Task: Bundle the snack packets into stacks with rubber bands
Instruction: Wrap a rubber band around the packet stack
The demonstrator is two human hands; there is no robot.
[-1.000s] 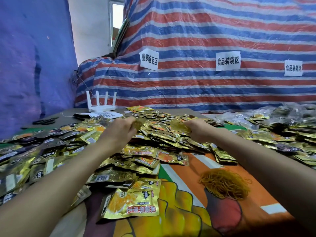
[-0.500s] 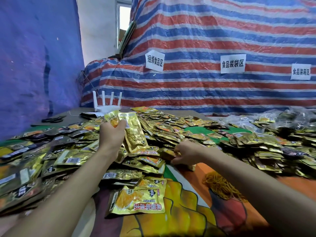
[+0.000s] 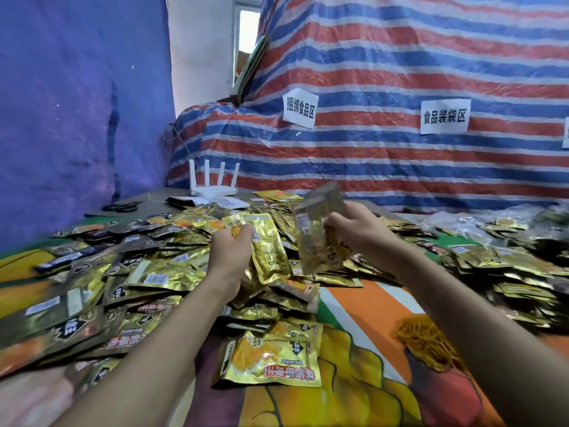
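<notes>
The left hand has its fingers curled round a few gold packets, held upright above the heap, probably so their edges can be squared into a stack. The right hand pinches another packet, motion-blurred, just beside them, seemingly to add it. Loose snack packets cover most of the bench. A tangle of yellow rubber bands lies near the right forearm, handy for binding. On the striped tarpaulin, one paper sign reads 捆绑食品区 and a second sign reads 食品装袋区. The nearest packet bears red characters, upside down from here, which I cannot read with certainty.
</notes>
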